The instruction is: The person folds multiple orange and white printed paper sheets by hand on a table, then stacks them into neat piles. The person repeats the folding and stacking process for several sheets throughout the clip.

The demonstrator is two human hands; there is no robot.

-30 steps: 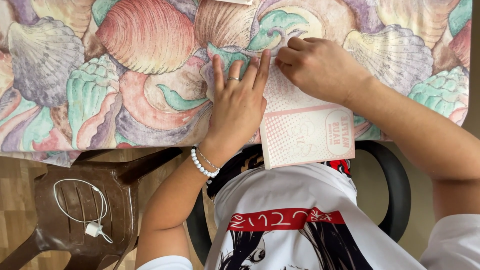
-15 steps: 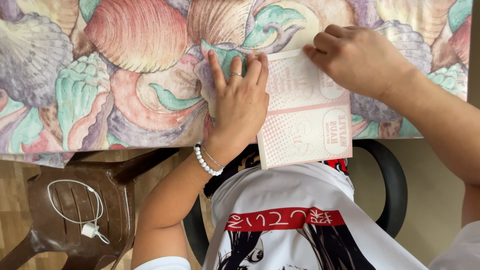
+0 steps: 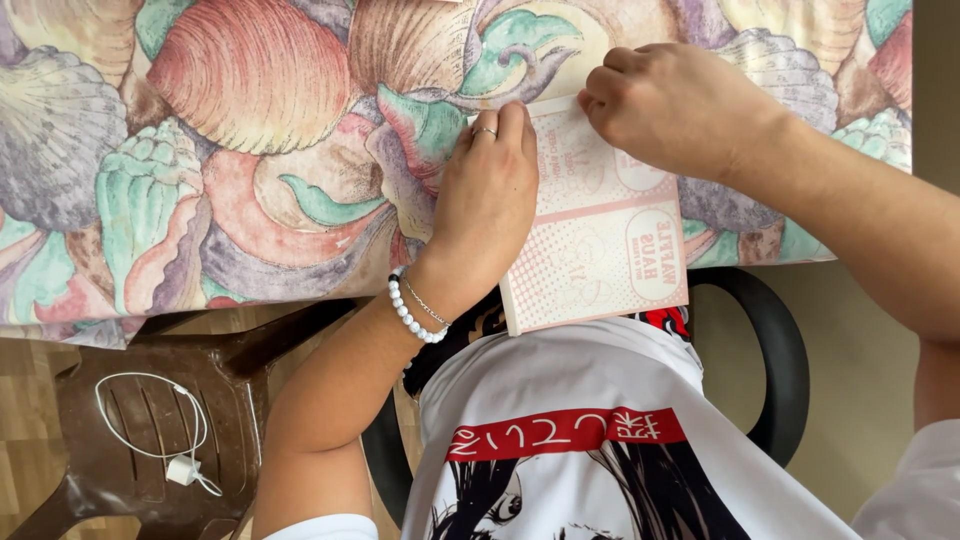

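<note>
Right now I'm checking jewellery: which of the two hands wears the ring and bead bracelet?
The left hand, lying flat on the pink-and-white paper, has a ring and white bead bracelet. The right hand, curled at the paper's top edge, shows neither.

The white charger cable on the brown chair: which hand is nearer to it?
Left. The left hand presses the pink booklet above the charger cable; the right hand grips the booklet's far edge, farther away.
</note>
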